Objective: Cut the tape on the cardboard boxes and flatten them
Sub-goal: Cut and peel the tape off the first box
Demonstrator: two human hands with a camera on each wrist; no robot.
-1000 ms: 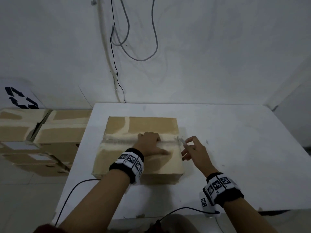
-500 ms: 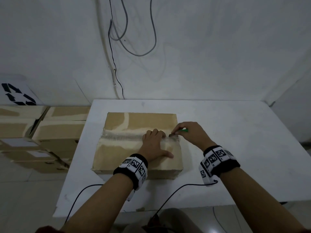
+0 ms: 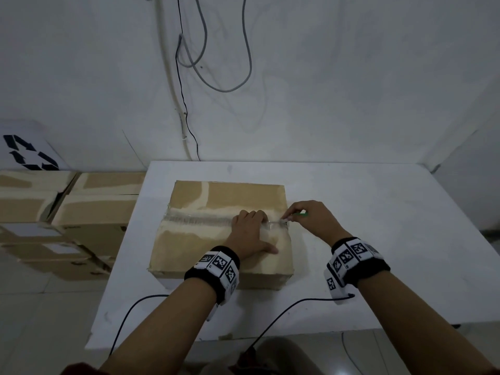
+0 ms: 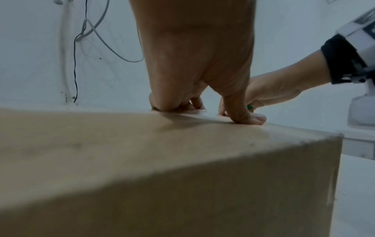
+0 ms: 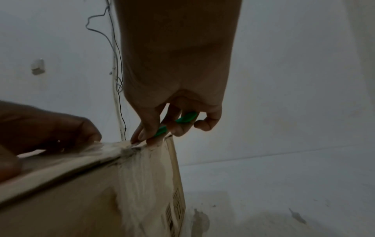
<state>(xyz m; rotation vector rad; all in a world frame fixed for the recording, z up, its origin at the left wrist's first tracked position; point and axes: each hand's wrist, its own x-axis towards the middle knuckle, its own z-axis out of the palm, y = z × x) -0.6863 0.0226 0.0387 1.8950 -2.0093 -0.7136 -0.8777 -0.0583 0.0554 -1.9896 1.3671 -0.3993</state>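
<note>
From the head view, one cardboard box [image 3: 221,234] sits on the table [image 3: 378,239] toward its left edge, one tape seam [image 3: 200,219] across its top. My left hand [image 3: 250,231] presses flat on the lid; my right hand [image 3: 311,219] pinches one green cutter [image 3: 301,213] at the seam's right end. At least four more boxes [image 3: 67,212] are stacked off the table's left edge.

Left wrist: fingers [image 4: 243,112] are spread on stiff, light-looking board.

Right wrist: my fingers are curled round the cutter; the tape looks thin and slick, so I'd brace near the seam.
</note>
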